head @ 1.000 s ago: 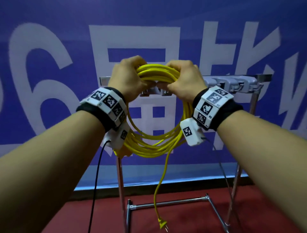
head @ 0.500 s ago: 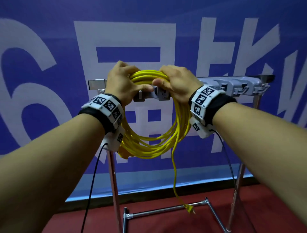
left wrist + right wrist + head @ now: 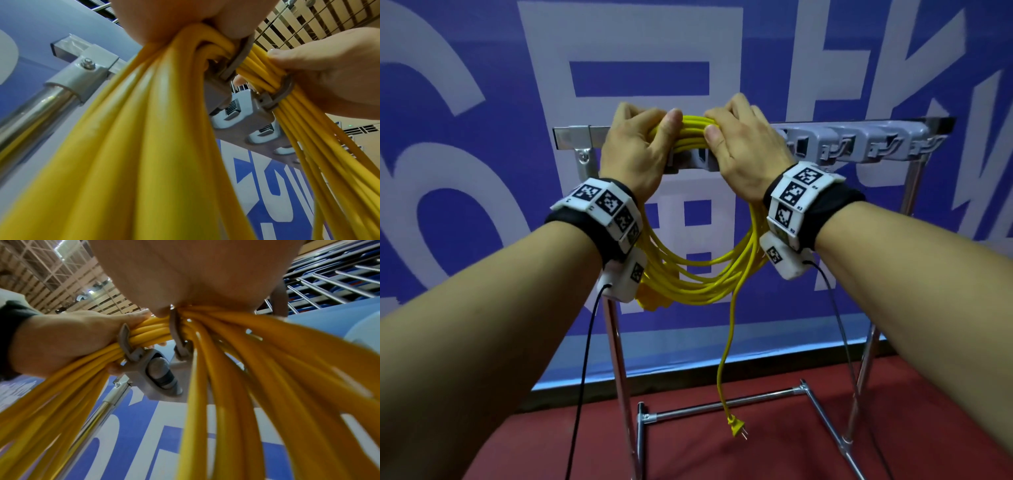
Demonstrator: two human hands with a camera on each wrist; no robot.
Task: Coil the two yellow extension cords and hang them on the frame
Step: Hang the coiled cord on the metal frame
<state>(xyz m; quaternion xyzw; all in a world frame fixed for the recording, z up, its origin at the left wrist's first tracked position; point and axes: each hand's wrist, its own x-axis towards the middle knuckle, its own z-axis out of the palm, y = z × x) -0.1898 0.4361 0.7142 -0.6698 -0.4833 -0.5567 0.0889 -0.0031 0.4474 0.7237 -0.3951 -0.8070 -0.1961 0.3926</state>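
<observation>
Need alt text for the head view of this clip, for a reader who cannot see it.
Left hand and right hand grip a coiled yellow extension cord at the grey hooks of a metal frame. Its pronged plug dangles above red floor.

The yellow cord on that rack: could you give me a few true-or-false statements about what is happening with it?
1. Both hands grip the top of the yellow cord coil. True: left hand, right hand.
2. The plug lies coiled inside the bundle. False: it dangles below on a loose end.
3. The cord passes through grey hooks on the frame. True.
4. The floor is green. False: it is red.
</observation>
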